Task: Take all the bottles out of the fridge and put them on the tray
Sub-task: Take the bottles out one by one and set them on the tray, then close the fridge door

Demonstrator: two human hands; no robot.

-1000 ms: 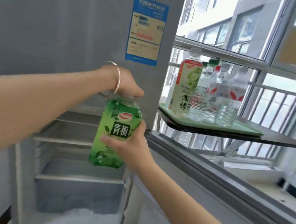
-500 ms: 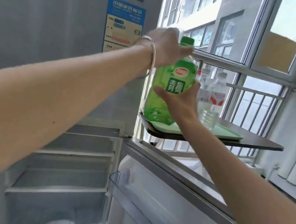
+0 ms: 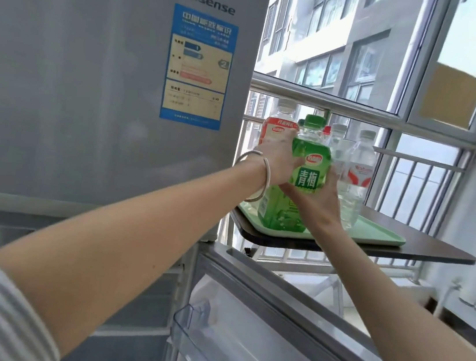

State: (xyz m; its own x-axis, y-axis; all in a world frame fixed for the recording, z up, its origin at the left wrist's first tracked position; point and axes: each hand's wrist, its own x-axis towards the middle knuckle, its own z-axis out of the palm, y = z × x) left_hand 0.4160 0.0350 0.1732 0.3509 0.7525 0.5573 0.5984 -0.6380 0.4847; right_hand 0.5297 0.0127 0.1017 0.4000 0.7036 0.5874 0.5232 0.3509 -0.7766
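A green drink bottle (image 3: pixel 307 171) with a green cap stands upright at the near left of the pale green tray (image 3: pixel 374 236), its base on or just above the tray floor. My left hand (image 3: pixel 275 164), with a silver bangle on the wrist, grips its left side. My right hand (image 3: pixel 316 199) wraps its front and right side. Behind it on the tray stand a white-and-orange labelled bottle (image 3: pixel 277 126) and several clear water bottles (image 3: pixel 357 172). The grey fridge (image 3: pixel 92 85) fills the left; its lower door (image 3: pixel 258 319) hangs open below my arms.
The tray rests on a dark shelf (image 3: pixel 433 251) fixed in front of a metal window railing (image 3: pixel 361 108). A clear door bin (image 3: pixel 191 319) sits in the open fridge door. White shelves show in the lower fridge compartment (image 3: pixel 137 312) beneath my left forearm.
Both hands carried the green bottle up from the fridge opening and rightward to the tray, then lowered it to the tray's near left corner.
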